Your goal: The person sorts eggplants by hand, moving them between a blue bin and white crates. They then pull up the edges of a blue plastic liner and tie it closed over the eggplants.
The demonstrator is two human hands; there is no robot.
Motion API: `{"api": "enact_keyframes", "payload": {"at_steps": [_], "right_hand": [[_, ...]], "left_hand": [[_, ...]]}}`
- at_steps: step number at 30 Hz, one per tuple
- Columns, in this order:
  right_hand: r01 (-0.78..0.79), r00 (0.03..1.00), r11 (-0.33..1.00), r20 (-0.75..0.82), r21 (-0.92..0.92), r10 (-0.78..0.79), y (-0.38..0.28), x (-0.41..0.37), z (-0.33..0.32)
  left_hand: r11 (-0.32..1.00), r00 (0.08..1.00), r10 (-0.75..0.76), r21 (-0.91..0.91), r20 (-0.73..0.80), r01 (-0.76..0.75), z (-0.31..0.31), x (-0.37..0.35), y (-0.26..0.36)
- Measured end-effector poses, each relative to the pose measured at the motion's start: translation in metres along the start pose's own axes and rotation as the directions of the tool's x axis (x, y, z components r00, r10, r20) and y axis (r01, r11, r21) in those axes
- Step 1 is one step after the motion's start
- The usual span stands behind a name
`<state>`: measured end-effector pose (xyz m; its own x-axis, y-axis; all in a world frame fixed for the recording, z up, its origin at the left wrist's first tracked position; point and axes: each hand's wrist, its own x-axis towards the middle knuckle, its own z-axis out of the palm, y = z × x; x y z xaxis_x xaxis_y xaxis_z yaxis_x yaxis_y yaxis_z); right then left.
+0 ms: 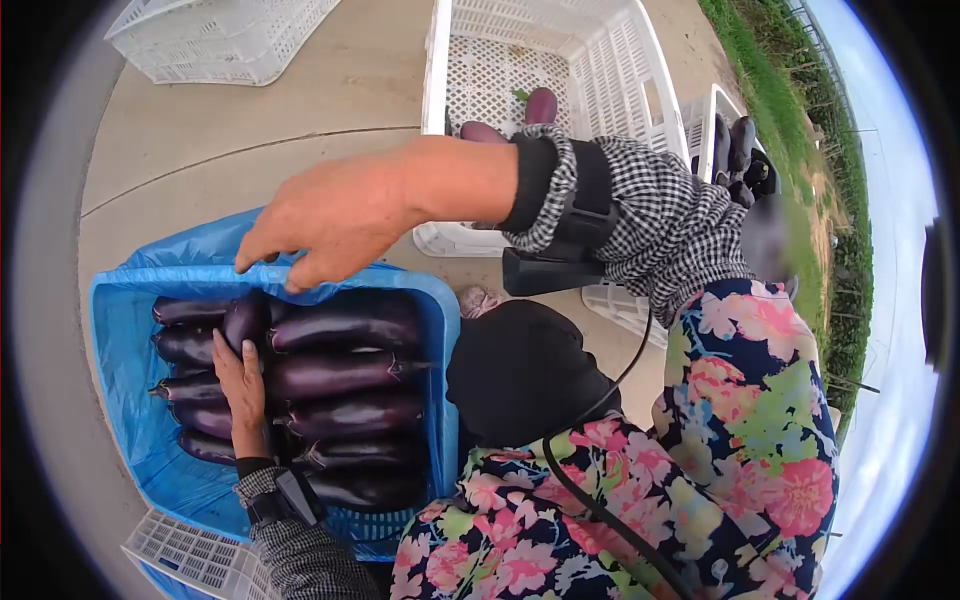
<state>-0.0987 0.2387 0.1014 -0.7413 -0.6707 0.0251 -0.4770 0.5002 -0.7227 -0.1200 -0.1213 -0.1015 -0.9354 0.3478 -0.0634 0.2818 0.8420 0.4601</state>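
My left hand (240, 385) lies on the eggplants in a blue-lined crate (448, 340). Its fingers are spread, their tips touching the lower end of a dark eggplant (245, 322) that lies crosswise to the others. Rows of long purple eggplants (345, 375) fill both sides of the crate. Over the crate's far edge hangs my right hand (330, 215), fingers loosely bent and apart, with nothing visible in them. Blue plastic film (195, 245) drapes over that edge beneath it.
A white crate (610, 60) with a few eggplants (541, 106) stands beyond my right forearm. Another white crate (215, 40) is at the upper left. Farther right, a crate holds dark eggplants (741, 143). A white crate (200, 555) sits at the lower left.
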Motion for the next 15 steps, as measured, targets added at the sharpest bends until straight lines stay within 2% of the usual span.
{"api": "enact_keyframes", "payload": {"at_steps": [1, 2, 3, 4, 5, 7, 9, 11, 13, 14, 15], "right_hand": [[-0.096, 0.983, 0.987, -0.142, 0.127, 0.114, 0.006, -0.039, -0.020], [-0.280, 0.912, 0.923, -0.227, 0.264, 0.342, 0.003, -0.078, -0.040], [-0.307, 0.814, 0.898, -0.403, 0.314, 0.419, 0.028, -0.118, -0.046], [-0.390, 0.644, 0.809, -0.498, 0.440, 0.581, 0.043, -0.153, -0.051], [-0.579, 0.428, 0.685, -0.550, 0.443, 0.717, 0.072, -0.186, -0.050], [-0.733, 0.316, 0.536, -0.489, 0.418, 0.813, 0.125, -0.237, -0.043], [-0.824, 0.288, 0.414, -0.344, 0.388, 0.894, 0.169, -0.258, -0.026], [-0.862, 0.387, 0.471, -0.356, 0.187, 0.850, 0.200, -0.257, 0.000], [-0.844, 0.409, 0.445, -0.177, 0.298, 0.895, 0.214, -0.224, 0.024], [-0.801, 0.453, 0.521, -0.271, 0.293, 0.849, 0.231, -0.213, 0.048], [-0.839, 0.445, 0.510, -0.298, 0.192, 0.845, 0.242, -0.194, 0.063]], "left_hand": [[0.994, 0.997, 0.069, 0.090, -0.034, -0.066, 0.000, -0.010, 0.009], [0.974, 0.987, 0.147, 0.186, -0.067, -0.133, -0.003, -0.015, 0.020], [0.970, 0.986, 0.157, 0.198, -0.059, -0.143, -0.005, -0.011, 0.023], [0.968, 0.998, 0.039, 0.248, -0.052, -0.025, -0.004, -0.006, 0.027], [0.952, 0.995, -0.082, 0.293, -0.053, 0.094, 0.000, -0.002, 0.031], [0.956, 0.996, -0.032, 0.288, -0.089, 0.056, 0.011, 0.003, 0.008], [0.940, 0.992, -0.057, 0.330, -0.110, 0.090, 0.006, -0.006, 0.020], [0.942, 0.988, -0.057, 0.320, -0.143, 0.101, 0.008, -0.015, 0.033], [0.938, 0.989, -0.090, 0.324, -0.118, 0.124, 0.003, -0.009, 0.026], [0.943, 0.990, -0.110, 0.305, -0.088, 0.131, 0.003, -0.005, 0.022], [0.945, 0.991, -0.114, 0.300, -0.068, 0.130, 0.001, -0.002, 0.018]]}}
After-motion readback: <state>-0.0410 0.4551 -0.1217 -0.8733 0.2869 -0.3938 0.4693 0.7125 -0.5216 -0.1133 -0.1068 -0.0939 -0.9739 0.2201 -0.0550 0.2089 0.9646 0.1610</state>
